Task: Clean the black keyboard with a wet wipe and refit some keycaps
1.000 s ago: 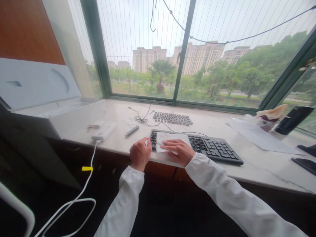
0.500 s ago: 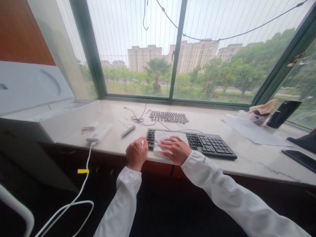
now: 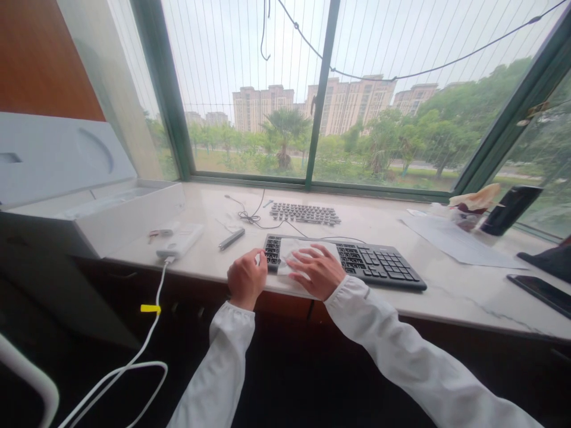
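Note:
A black keyboard [image 3: 387,266] lies along the front edge of the counter. Part of it has bare sockets where keycaps are off, while the right end still carries its keys. My left hand [image 3: 247,278] is closed at the keyboard's left end, thumb against the edge, other fingers curled and partly hidden. Spread flat, my right hand [image 3: 317,270] presses on a white wipe [image 3: 291,246] that covers the middle of the keyboard. Behind it, loose keycaps [image 3: 306,213] stand in rows.
A grey pen-like tool [image 3: 231,239] and a coiled black cable [image 3: 250,217] lie left of the keycaps. Farther left are a white power bank [image 3: 181,241] with a cable and an open white box [image 3: 129,214]. Paper [image 3: 455,241] and a phone [image 3: 542,292] lie at right.
The view has tilted slightly. My right hand stays on the wipe with its fingers a little more spread; my left hand keeps its place at the keyboard's end.

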Demonstrator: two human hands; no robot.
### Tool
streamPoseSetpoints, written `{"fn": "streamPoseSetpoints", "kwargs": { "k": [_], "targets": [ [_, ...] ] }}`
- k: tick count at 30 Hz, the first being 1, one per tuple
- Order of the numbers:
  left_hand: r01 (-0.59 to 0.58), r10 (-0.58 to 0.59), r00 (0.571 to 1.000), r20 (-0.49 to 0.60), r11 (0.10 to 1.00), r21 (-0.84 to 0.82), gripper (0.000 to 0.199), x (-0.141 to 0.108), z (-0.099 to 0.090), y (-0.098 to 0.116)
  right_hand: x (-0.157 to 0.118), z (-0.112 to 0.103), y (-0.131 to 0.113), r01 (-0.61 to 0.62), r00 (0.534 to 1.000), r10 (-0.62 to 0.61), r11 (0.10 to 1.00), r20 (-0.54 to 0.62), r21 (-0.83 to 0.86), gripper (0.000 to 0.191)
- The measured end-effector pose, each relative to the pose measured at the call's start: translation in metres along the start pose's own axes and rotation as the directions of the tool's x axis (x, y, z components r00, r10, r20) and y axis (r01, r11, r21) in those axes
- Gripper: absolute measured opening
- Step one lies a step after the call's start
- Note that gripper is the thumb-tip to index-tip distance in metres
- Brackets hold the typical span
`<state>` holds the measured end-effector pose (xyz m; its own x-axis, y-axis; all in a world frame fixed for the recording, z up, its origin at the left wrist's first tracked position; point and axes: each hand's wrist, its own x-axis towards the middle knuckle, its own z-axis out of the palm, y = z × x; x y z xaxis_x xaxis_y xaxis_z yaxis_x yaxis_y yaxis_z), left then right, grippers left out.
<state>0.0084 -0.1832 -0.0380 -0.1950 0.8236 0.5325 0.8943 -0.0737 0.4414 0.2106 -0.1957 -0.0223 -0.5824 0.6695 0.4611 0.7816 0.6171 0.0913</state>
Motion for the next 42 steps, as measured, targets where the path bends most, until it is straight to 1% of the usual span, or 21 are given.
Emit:
{"fn": "streamPoseSetpoints", "kwargs": {
  "k": [4,7,9,12,14,18,22,24,26,28,32,35,38,42],
  "targets": [
    [0.0,0.0,1.0,-0.01,1.0,-0.004,0.026,0.0,0.001,-0.001,0.001,0.003,0.0,0.024,1.0,-0.024,0.998,0.009,0.056,0.039],
    [-0.003,0.003,1.0,-0.006,1.0,-0.008,0.026,-0.001,0.001,-0.001,0.002,0.002,0.001,0.018,1.0,-0.018,0.999,-0.009,0.031,0.034],
    [-0.004,0.004,1.0,-0.007,1.0,-0.005,0.026,-0.001,0.001,-0.001,0.002,0.001,0.001,-0.002,1.0,0.002,1.0,-0.025,0.016,0.035],
    [-0.001,0.001,1.0,-0.008,1.0,-0.001,0.027,0.0,0.0,0.0,0.0,0.002,0.001,0.003,1.0,-0.002,0.999,-0.014,0.042,0.037],
    [0.003,-0.003,1.0,0.003,1.0,-0.001,0.028,0.0,0.0,0.0,-0.001,0.002,0.003,0.002,1.0,-0.002,0.999,-0.009,0.046,0.035],
    [-0.002,0.002,1.0,0.009,1.0,0.002,0.029,0.0,0.001,-0.001,-0.001,0.004,0.003,-0.033,0.998,0.034,0.999,-0.043,0.013,0.033],
    [-0.001,0.001,1.0,0.0,1.0,0.003,0.028,0.0,0.002,-0.002,-0.002,0.005,-0.002,0.011,1.0,-0.009,0.998,-0.026,0.059,0.035],
    [-0.005,0.005,1.0,0.0,1.0,-0.003,0.028,0.0,0.002,-0.002,-0.003,0.005,-0.003,-0.012,1.0,0.013,0.999,-0.024,0.042,0.035],
    [-0.014,0.014,1.0,0.0,1.0,-0.004,0.028,0.0,0.001,-0.002,-0.003,0.005,-0.004,-0.066,0.997,0.066,0.998,-0.037,0.012,0.036],
    [-0.009,0.009,1.0,-0.002,1.0,0.001,0.028,0.0,0.001,-0.001,-0.003,0.006,-0.005,-0.088,0.995,0.089,0.996,-0.045,0.019,0.038],
    [0.027,-0.027,1.0,0.011,1.0,0.007,0.028,0.0,-0.001,0.001,-0.004,0.007,-0.005,-0.051,0.998,0.053,0.997,-0.03,0.066,0.036],
    [0.018,-0.018,1.0,0.02,1.0,0.006,0.029,0.0,-0.001,0.001,-0.004,0.007,-0.005,-0.041,0.999,0.042,0.998,-0.028,0.039,0.034],
    [0.013,-0.013,1.0,0.012,1.0,0.015,0.029,0.0,-0.001,0.001,0.002,0.01,-0.01,-0.04,0.999,0.041,0.999,-0.031,0.023,0.037],
    [0.009,-0.009,1.0,0.009,1.0,0.017,0.029,0.0,0.0,0.0,0.01,0.012,-0.018,-0.038,0.999,0.04,0.998,-0.031,0.046,0.038]
  ]
}}
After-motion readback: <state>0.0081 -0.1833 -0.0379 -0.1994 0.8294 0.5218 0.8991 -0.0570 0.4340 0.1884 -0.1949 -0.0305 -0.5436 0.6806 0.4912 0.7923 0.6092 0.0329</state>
